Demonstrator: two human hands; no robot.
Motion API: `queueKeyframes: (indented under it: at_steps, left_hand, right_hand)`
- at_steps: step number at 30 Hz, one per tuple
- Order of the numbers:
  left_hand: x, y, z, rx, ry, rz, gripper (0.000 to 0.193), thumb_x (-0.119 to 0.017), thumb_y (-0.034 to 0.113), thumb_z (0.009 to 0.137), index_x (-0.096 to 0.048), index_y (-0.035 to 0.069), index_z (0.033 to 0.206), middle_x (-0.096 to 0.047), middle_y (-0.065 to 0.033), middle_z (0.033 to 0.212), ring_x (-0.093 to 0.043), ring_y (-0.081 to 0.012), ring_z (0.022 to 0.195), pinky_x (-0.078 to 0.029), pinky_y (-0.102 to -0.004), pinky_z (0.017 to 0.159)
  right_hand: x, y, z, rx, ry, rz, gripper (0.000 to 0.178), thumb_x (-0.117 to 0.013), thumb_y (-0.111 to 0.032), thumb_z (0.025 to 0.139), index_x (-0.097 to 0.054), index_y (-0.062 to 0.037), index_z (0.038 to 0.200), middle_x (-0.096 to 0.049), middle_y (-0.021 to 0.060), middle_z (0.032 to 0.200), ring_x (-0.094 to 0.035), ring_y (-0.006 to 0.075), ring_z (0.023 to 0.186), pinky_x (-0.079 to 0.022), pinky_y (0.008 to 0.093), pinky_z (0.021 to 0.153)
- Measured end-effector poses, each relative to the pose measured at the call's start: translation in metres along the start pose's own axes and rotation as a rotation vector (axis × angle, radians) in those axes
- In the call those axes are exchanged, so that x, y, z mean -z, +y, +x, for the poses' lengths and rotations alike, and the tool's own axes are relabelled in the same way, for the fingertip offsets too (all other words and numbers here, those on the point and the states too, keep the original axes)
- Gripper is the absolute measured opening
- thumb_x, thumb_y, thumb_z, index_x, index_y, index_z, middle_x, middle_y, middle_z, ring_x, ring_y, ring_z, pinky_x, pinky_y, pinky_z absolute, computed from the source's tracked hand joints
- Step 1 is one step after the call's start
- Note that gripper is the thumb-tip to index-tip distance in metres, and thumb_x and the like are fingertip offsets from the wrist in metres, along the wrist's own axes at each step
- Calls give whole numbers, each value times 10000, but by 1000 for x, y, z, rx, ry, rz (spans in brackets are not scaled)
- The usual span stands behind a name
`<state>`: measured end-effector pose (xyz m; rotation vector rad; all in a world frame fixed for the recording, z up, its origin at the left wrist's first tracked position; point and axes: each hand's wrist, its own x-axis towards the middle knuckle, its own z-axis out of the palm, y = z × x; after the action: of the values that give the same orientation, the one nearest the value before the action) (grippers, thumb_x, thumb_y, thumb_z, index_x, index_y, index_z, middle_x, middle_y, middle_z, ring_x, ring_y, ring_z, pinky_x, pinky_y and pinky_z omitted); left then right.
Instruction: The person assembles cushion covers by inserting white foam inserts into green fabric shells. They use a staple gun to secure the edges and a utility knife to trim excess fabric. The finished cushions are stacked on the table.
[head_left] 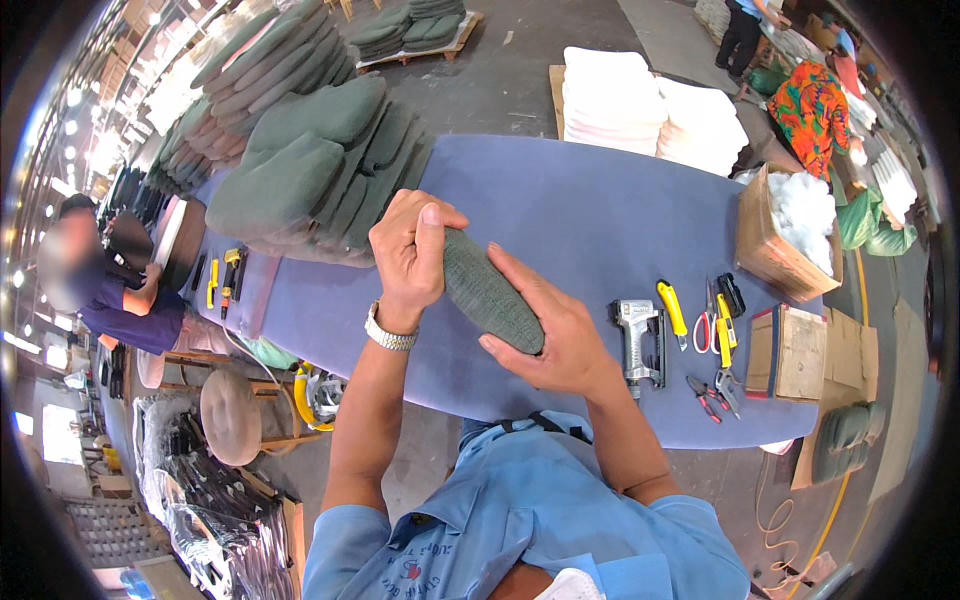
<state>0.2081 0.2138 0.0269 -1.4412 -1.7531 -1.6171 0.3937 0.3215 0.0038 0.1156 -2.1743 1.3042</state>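
Between my hands, above the blue-covered table (600, 220), is a long, rounded, dark green fabric-covered pad (487, 295), tilted with its near end to the right. My left hand (410, 245) is closed at the pad's far end, thumb up; the palm side and what its fingers grip there are partly hidden. My right hand (555, 335) wraps the near end, thumb along the underside and fingers along the upper edge. To the right of that hand a silver staple gun (633, 340) lies on the table.
On the right lie a yellow cutter (672, 310), scissors (703, 330), pliers (708, 398) and a carton of white stuffing (785, 240). Stacked green cushions (290, 180) fill the table's left. White pads (620, 100) sit beyond the far edge. A person (125, 290) works at far left.
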Motion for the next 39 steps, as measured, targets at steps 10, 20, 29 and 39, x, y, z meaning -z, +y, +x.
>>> queueKeyframes:
  at_steps: [10,20,29,39]
  left_hand:
    - [-17,11,3,64,-89,75,422,-507,229,1057,-730,-18,797,-705,-119,787,-600,-213,757,-467,-363,712]
    - [-29,15,4,-50,-2,55,296,-589,122,998,-713,38,743,-581,-58,654,-473,-208,629,-392,-350,604]
    - [-26,15,1,-41,34,42,291,-571,131,1007,-732,24,790,-658,-80,733,-557,-225,690,-448,-354,668]
    - [-5,31,-17,-39,56,130,275,-544,105,1002,-739,-1,840,-710,-113,827,-656,-276,808,-503,-381,765]
  right_hand:
    - [21,7,-16,-113,6,70,862,-850,-179,824,-417,-39,1556,-532,219,1513,-569,385,1352,-478,422,1105]
    - [30,15,-21,-60,4,115,868,-839,-151,821,-405,-33,1563,-494,215,1554,-531,384,1397,-455,432,1134]
    - [28,17,-20,-41,-7,130,864,-842,-153,817,-413,-28,1557,-501,206,1552,-541,383,1387,-459,433,1132]
    - [26,15,-18,32,-80,161,881,-872,-182,760,-462,-25,1524,-535,186,1526,-579,383,1341,-485,433,1094]
